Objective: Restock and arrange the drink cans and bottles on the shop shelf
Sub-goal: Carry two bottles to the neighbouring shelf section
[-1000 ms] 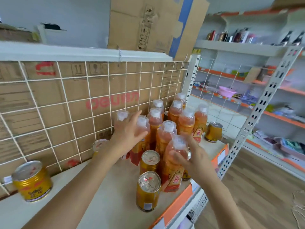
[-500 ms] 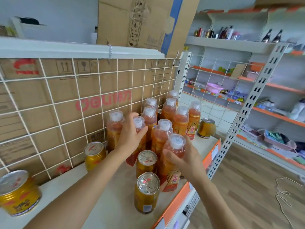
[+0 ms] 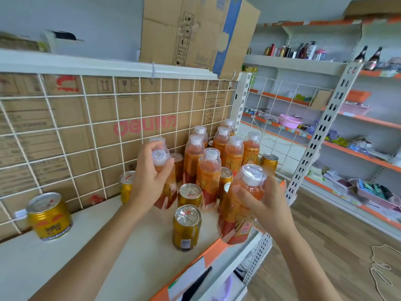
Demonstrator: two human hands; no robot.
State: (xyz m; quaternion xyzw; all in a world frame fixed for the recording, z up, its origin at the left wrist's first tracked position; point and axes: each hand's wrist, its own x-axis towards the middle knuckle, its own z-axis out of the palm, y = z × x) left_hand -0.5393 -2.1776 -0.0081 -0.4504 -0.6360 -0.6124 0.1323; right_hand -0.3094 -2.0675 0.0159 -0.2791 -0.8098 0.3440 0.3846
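Note:
My left hand (image 3: 149, 177) grips an orange drink bottle (image 3: 167, 187) with a white cap, tilted toward me above the white shelf (image 3: 65, 246). My right hand (image 3: 267, 205) grips a second orange bottle (image 3: 236, 207) near the shelf's front edge, its base over the orange price strip (image 3: 201, 259). Behind them stands a cluster of several upright orange bottles (image 3: 217, 157). Gold cans stand among them: one (image 3: 186, 227) in front, another (image 3: 189, 195) just behind it, one (image 3: 127, 185) by the wire grid, one (image 3: 50, 216) at far left, one (image 3: 269, 162) at far right.
A white wire grid (image 3: 86, 131) backs the shelf, with cardboard boxes behind it. A large cardboard box (image 3: 195, 33) sits on the shelf above. A perforated white upright (image 3: 312, 144) stands right of the shelf. More shelves with goods line the right wall over a wooden floor (image 3: 338, 246).
Both hands have lifted and pulled their bottles toward me, away from the cluster. The left bottle now tilts, and the right bottle has come out to the shelf's front edge.

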